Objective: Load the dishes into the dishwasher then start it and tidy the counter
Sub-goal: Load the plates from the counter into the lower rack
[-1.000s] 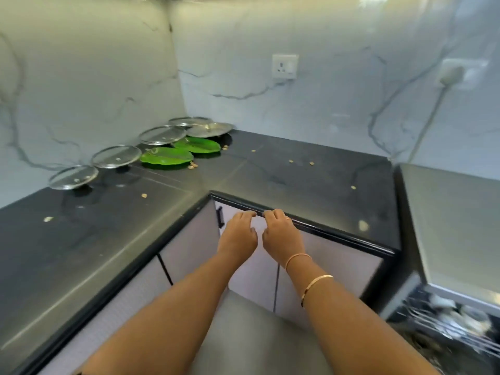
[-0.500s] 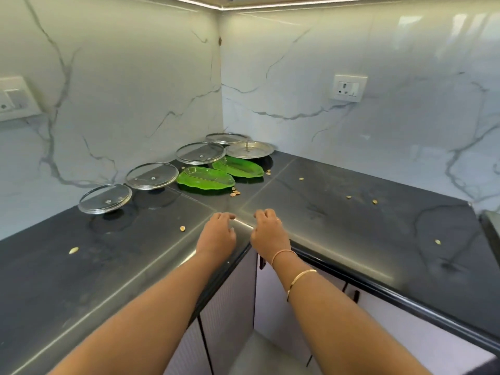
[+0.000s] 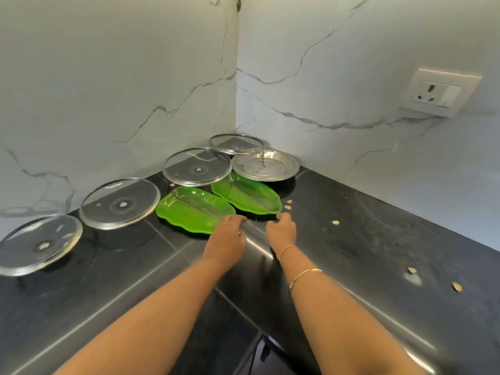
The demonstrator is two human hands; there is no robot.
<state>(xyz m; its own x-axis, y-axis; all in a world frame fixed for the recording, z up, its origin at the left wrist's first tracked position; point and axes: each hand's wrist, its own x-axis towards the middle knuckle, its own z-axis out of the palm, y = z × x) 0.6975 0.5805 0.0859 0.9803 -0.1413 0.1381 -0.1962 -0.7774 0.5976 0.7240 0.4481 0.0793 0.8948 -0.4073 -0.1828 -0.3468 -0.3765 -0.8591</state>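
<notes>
Two green leaf-shaped plates lie side by side near the counter's corner: the left green plate [image 3: 193,209] and the right green plate [image 3: 247,193]. My left hand [image 3: 226,236] reaches out with loosely bent fingers, its tips at the near edge of the left plate. My right hand [image 3: 281,231] is beside it, fingertips at the near tip of the right plate. Neither hand holds anything. Behind the green plates are a steel plate [image 3: 266,165] and several glass lids, among them a large glass lid [image 3: 197,166] and a corner lid [image 3: 236,144].
Two more glass lids [image 3: 120,203] [image 3: 40,243] stand along the left wall on the black counter [image 3: 365,239]. Small crumbs [image 3: 335,222] are scattered on the counter's right part. A wall socket [image 3: 438,94] is at the right. Marble walls close the corner.
The view and both hands have moved forward from the counter's front edge to the green plates. The hands now sit over the counter, fingertips at the plates' near edges.
</notes>
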